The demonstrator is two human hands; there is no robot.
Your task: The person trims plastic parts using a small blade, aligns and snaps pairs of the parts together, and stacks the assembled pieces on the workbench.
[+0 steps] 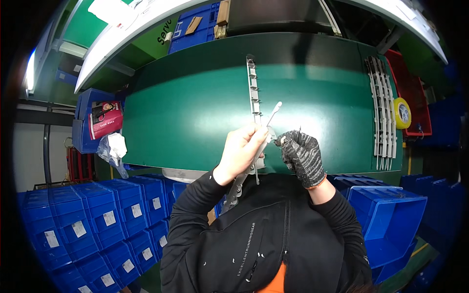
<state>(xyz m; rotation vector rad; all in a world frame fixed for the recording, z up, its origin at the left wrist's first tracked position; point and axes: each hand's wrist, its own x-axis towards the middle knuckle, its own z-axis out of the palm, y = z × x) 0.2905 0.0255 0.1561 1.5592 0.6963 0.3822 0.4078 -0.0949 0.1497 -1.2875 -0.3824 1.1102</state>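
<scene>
My bare left hand (240, 149) is closed around a long pale grey strip (275, 111), which slants from near my chest up past my fingers. Under and beyond it, another long grey strip with small clips along it (253, 87) lies on the green tabletop (195, 97). Just right of the held strip is my right hand (302, 155), in a grey and black knit glove. Its fingers are curled into a pinch close to the strip; what they hold, if anything, is hidden.
Several similar clipped strips (382, 110) lie side by side at the table's right end, near a yellow tape roll (402, 113) and a red bin (415, 97). Blue crates (105, 210) stack at the lower left; an open blue crate (391, 215) stands at the lower right.
</scene>
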